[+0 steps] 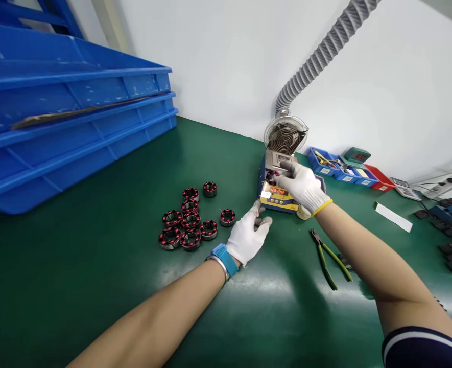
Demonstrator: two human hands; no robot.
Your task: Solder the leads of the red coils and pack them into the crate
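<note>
Right hand, head view: the gloved right hand (296, 183) is over the front of the blue-and-yellow unit (267, 202), its grip seemingly clamped on a ring, though the fingers hide part of the contact.
Ring in hand: the red-and-black ring (272, 177) is at the fingertips, just above the lit red display (278, 191); whether it also touches the unit, I cannot tell.
Left hand: the gloved left hand (247, 236) is low on the tabletop (76, 266), its fingertips at the unit's near left corner, touching or just beside it; thumb and fingers are apart, with nothing visible between them.
Nine rings: the loose rings (191, 220) lie left of the left hand, most bunched together, two standing a little off from the rest.
Fan and hose: a round fan guard (285, 138) stands behind the unit, with a grey hose (325, 51) rising from it.
Pliers: the green-handled pliers (330, 258) lie beneath the right forearm's side of the workspace, jaws toward the unit, in neither hand.
Step in hand: judging by the pose, one ring is being handled at the unit while the left hand steadies or waits beside it.
Next move: it would call for a firm, level hold on the ring, with gloved fingers kept clear of the unit's top, which may be hot.
</note>
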